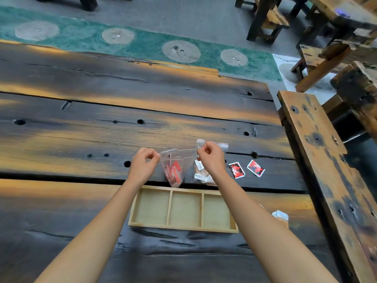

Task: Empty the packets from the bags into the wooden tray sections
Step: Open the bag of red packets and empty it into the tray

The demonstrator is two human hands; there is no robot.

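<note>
Both hands are raised over the dark wooden desk, each pinching a top corner of a clear plastic bag stretched between them. The left hand grips the bag's left edge with thumb and forefinger closed on it; the right hand is closed on its right edge. Red packets hang bunched in the bottom of the bag, just below and between the hands. Behind the right hand lies a second clear bag holding pale and brown packets, resting on the desk. To the right of the right hand two red and black packets lie loose on the desk, near each other. Below the hands, between the forearms, sits the wooden tray with three sections, all bare. Right of the right forearm lies a white and brown packet.
</note>
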